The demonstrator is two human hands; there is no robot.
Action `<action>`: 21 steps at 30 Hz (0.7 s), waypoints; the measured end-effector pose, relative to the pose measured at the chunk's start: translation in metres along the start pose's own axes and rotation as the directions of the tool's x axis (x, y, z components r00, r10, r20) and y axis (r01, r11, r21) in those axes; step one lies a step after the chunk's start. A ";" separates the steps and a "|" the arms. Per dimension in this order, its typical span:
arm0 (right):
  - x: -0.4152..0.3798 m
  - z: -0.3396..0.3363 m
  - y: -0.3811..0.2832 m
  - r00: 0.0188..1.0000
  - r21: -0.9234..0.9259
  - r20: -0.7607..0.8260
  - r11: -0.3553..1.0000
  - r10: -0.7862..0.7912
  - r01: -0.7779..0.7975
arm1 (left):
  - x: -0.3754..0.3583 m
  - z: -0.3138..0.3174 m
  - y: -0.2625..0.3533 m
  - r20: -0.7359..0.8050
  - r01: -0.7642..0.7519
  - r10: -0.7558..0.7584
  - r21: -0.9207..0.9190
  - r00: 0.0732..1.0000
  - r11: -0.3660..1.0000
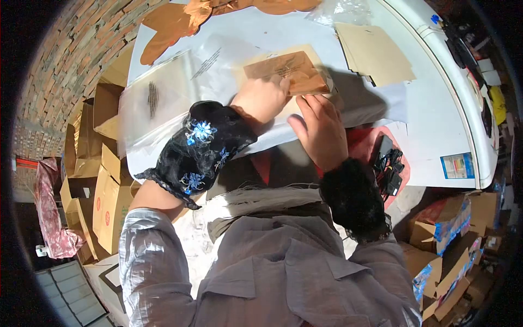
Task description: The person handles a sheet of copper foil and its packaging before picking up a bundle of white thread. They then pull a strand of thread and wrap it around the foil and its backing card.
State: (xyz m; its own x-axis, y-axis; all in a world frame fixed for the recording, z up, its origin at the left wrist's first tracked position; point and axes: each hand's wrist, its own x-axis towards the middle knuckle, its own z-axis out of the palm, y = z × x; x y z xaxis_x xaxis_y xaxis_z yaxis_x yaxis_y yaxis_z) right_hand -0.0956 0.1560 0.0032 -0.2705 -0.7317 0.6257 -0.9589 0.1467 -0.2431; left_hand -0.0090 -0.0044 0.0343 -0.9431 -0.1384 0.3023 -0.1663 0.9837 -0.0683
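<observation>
In the head view, a copper-brown sheet in a clear plastic bag (305,76) with small dark print lies on the white table, over a pale beige card. My left hand (264,98) is closed with curled fingers at the bag's near left part; its fingertips are partly hidden. At the near right edge rests my right hand (321,128), its fingers stretched out and its thumb apart, touching the bag. To the left lies a stack of clear plastic bags (171,90) with black print. Several beige cards (376,54) are fanned out at the right.
Copper-brown sheets (180,24) lie along the table's far edge beside crumpled clear plastic (340,11). Black cables with an adapter (388,163) sit on something red near my right forearm. Cardboard boxes (109,196) stand at the left, and more boxes (452,240) at the lower right.
</observation>
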 end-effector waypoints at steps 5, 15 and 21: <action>-0.028 -0.029 0.019 0.998 0.031 -0.054 0.999 -0.010 0.012 | -0.020 -0.004 0.011 -0.010 -0.032 0.032 -0.040 0.999 0.999; 0.011 -0.059 0.063 0.982 0.005 -0.161 0.996 0.093 -0.094 | -0.039 0.008 0.024 -0.119 -0.023 0.031 0.062 0.992 0.998; 0.101 -0.061 0.128 0.978 -0.011 -0.190 0.996 0.088 -0.091 | -0.039 0.003 0.033 -0.051 -0.008 0.014 0.107 0.999 0.994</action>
State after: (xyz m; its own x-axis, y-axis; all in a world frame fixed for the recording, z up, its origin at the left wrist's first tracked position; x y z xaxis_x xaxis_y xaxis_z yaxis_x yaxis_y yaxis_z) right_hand -0.2511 0.1415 0.0802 -0.3649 -0.5759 0.7316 -0.9310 0.2202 -0.2910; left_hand 0.0217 0.0335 0.0172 -0.9294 -0.1190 0.3495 -0.1886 0.9668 -0.1724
